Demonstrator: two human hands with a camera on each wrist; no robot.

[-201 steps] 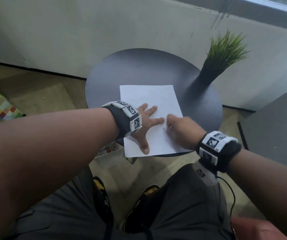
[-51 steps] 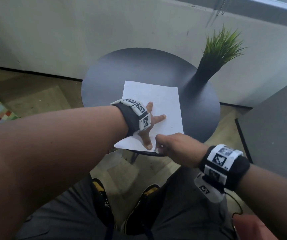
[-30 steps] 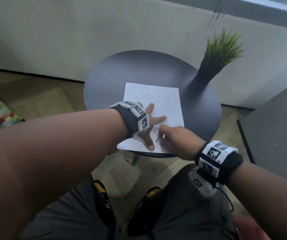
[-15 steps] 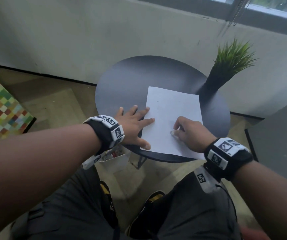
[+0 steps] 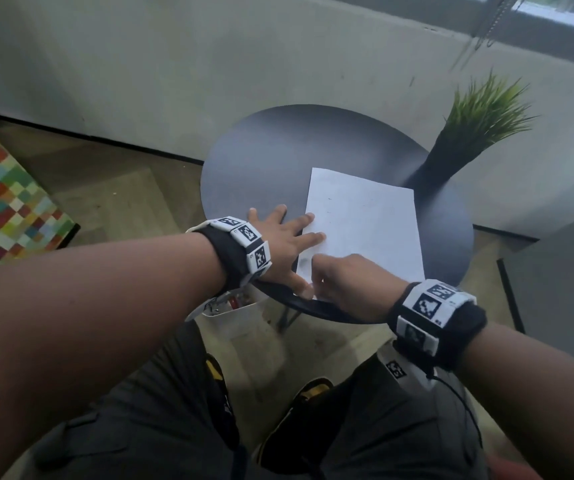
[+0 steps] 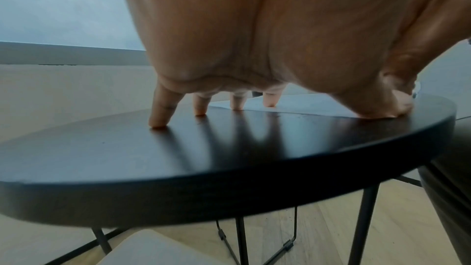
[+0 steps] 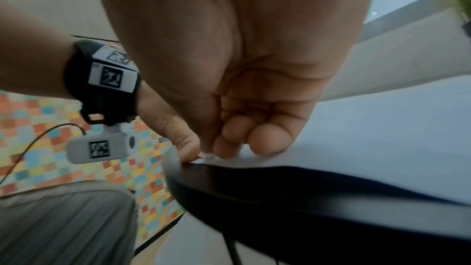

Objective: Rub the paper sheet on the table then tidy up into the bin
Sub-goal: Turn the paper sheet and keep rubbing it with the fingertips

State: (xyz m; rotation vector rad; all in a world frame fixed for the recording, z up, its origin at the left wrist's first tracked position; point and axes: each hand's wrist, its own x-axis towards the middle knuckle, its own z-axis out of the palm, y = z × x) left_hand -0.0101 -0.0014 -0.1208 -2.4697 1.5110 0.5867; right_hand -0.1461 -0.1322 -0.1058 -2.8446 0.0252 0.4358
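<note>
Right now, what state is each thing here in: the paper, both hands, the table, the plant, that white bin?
paper sheet: flat on the table, near edge overhanging
left hand: fingers spread, pressing the table and the paper's edge
right hand: fingers curled, pinching something small and white on the paper
table: upright
plant: upright
bin: on the floor, open-topped

Hidden from us: the small white thing (image 7: 206, 155) pinched by the right hand (image 5: 347, 284) at the near edge of the paper sheet (image 5: 365, 226), too blurred to identify; the bin (image 5: 240, 315) below mostly covered.
</note>
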